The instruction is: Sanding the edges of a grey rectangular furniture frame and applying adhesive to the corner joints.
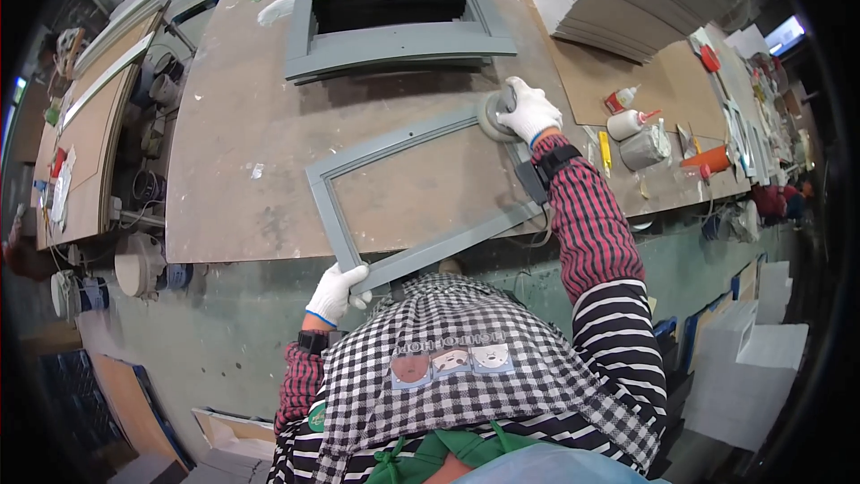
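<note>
A: Where is the grey rectangular frame (448, 243)?
B: It is between the white-gloved left hand (337, 294), which grips its near left corner, and the white-gloved right hand (532, 111), closed on a round, grey, disc-shaped tool (493, 119) at its far right corner. The gripped corner reaches past the brown worktop (233, 144).
A: And farther?
B: Beyond both hands, a stack of grey frames (403, 47); right of the right hand, a white squeeze bottle (623, 125).

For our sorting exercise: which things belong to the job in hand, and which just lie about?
In the job: grey rectangular frame; round sander-like tool; likely stacked grey frames.
Lying about, apparently: white squeeze bottle; small red-labelled bottle; pale panel stack.
</note>
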A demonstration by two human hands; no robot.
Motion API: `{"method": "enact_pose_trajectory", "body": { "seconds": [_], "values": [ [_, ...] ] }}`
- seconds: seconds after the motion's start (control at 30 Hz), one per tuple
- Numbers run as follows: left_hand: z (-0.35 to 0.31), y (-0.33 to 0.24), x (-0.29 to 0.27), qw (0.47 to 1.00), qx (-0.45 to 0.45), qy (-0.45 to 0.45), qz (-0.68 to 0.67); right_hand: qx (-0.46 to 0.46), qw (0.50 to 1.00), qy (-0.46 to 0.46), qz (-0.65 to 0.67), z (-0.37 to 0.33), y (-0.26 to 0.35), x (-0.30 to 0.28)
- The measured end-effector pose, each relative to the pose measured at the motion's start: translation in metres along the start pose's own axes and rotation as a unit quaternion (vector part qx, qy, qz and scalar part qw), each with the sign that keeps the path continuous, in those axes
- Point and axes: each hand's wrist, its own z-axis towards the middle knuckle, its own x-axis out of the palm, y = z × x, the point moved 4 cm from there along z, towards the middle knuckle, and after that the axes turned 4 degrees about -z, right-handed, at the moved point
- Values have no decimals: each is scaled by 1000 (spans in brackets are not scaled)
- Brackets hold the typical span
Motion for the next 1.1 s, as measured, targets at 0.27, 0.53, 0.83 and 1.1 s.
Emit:
{"method": "enact_pose_trajectory", "body": {
  "seconds": [0.27,0.53,0.83,1.1],
  "values": [
    [1,11,7,993,33,-36,-110,-6,1000,15,3,-9,-9,-2],
    [-5,11,11,988,32,-46,-147,23,998,42,-28,-137,-88,20],
    [-1,8,-3,997,22,-36,-66,4,999,34,-29,-128,-79,19],
    [-1,1,3,998,22,-40,-42,14,1000,-4,-4,-11,-23,-5]
  ]
}}
